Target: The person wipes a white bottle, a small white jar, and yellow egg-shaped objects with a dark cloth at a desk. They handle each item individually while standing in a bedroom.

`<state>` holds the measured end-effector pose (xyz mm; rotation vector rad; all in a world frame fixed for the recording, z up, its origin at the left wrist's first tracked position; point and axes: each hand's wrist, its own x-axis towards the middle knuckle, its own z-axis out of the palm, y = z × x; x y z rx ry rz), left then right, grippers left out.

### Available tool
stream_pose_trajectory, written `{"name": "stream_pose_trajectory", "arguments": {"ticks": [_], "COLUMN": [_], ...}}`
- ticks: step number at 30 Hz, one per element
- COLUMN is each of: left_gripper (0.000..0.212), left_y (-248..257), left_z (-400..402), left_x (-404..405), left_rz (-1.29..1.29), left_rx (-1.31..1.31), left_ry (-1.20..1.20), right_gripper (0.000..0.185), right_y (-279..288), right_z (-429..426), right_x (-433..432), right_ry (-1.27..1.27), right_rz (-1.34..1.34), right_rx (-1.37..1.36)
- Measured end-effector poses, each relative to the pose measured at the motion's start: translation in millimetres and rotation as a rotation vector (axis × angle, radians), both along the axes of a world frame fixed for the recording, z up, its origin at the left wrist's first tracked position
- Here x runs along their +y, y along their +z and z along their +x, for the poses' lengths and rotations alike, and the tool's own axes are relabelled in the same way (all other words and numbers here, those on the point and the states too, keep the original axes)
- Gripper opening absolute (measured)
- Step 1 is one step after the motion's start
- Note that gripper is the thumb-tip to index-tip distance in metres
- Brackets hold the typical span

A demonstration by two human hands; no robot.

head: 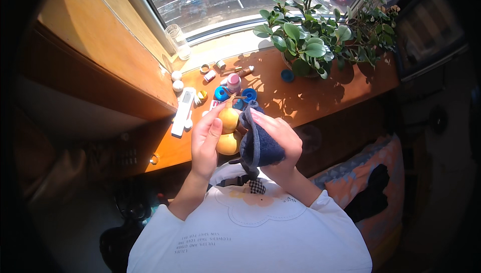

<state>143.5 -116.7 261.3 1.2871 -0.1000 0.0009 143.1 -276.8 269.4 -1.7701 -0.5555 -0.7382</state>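
Observation:
A yellow bottle gourd (228, 143) with a dry, forked stem is held upright in front of my chest. My left hand (206, 137) grips it from the left, the thumb lying along its upper bulb. In my right hand (283, 137) is a folded dark blue cloth (263, 147), close against the gourd's right side; whether it touches the gourd I cannot tell. Just beyond the gourd, a pink-capped bottle (233, 81) and two blue round lids, one on the left (221, 93) and one on the right (249, 95), are on the wooden windowsill desk (319, 96).
A leafy potted plant (312, 44) fills the right part of the sill. At the left are a white remote control (183, 111), two white balls (177, 80) and a clear glass jar (178, 42). Several small bottles and a blue cap (287, 75) lie farther back. A patterned cushion (360, 183) is at the lower right.

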Motion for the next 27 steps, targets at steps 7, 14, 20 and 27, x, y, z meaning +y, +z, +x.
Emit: {"name": "stream_pose_trajectory", "arguments": {"ticks": [7, 14, 20, 27], "left_gripper": [0.041, 0.039, 0.034, 0.036], "left_y": [7.2, 12.5, 13.0, 23.4], "left_z": [10.0, 0.7, -0.5, -1.8], "left_x": [5.1, -3.6, -3.5, -8.0], "left_rz": [-0.026, -0.057, 0.119, 0.511], "left_rx": [0.08, 0.039, -0.158, -0.429], "left_ry": [0.111, -0.055, 0.1, 0.213], "right_gripper": [0.066, 0.058, 0.073, 0.076], "right_y": [2.5, 3.7, 0.4, 10.3], "right_z": [-16.9, -4.5, -16.1, -11.2], "right_x": [2.1, 1.5, 5.1, 1.6], "right_ry": [0.361, -0.01, 0.142, 0.133], "right_rz": [-0.156, -0.126, -0.14, -0.18], "right_rx": [0.197, -0.049, 0.112, 0.135]}}
